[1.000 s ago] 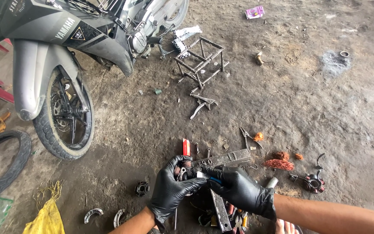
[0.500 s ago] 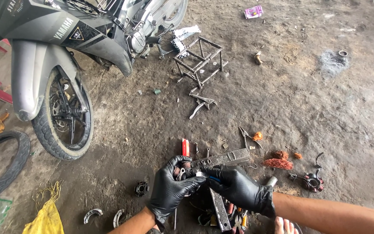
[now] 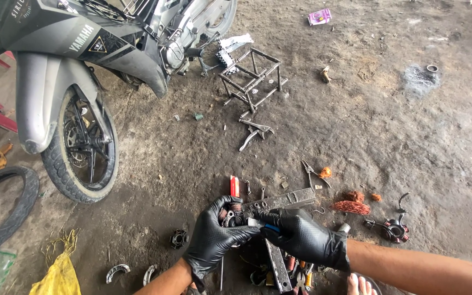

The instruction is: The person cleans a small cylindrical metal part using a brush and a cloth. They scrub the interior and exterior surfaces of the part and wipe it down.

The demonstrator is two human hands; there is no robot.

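Two black-gloved hands meet low over the dirt floor. The left hand curls around a small round coil part, fingers closed on it, so the part sits just above its palm, beside the grey metal bar. The right hand pinches a blue-handled tool, its tip touching the part. Compared with a second ago, both hands sit in almost the same place; the motorcycle wheel stays far left.
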